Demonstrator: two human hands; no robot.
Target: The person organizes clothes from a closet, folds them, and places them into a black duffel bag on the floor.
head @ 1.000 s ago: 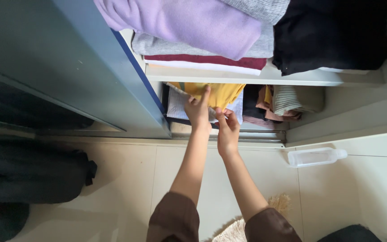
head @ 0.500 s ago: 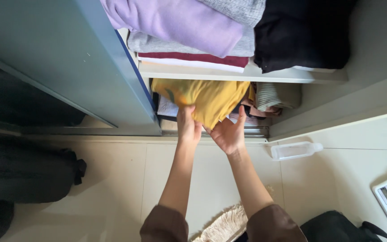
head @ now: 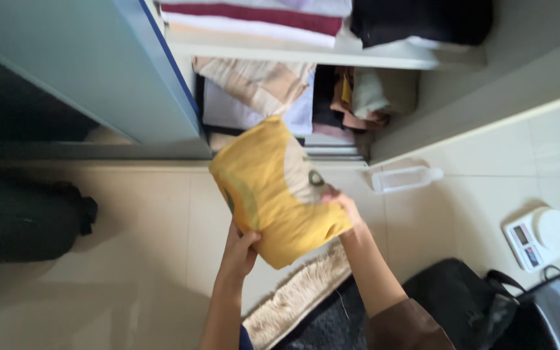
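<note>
Folded yellow garment [head: 273,188] is clear of the wardrobe shelf [head: 306,55], held over the floor. Left hand [head: 240,247] grips its six-o'clock edge; right hand [head: 341,202] clasps the four-o'clock corner. Long axis runs eleven to five.

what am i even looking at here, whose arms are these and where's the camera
The camera sits on a person's head and looks down, so the two bare arms rising from the bottom edge are that person's own. There is no machine. Both hands hold a folded yellow garment out in front of an open wardrobe: the left hand grips its lower edge, the right hand its right side. Behind it, a white shelf carries stacked folded clothes, with more clothes packed below it. On the tiled floor lie a clear plastic bottle, a small white kitchen scale, a fringed rug and dark bags.
</note>
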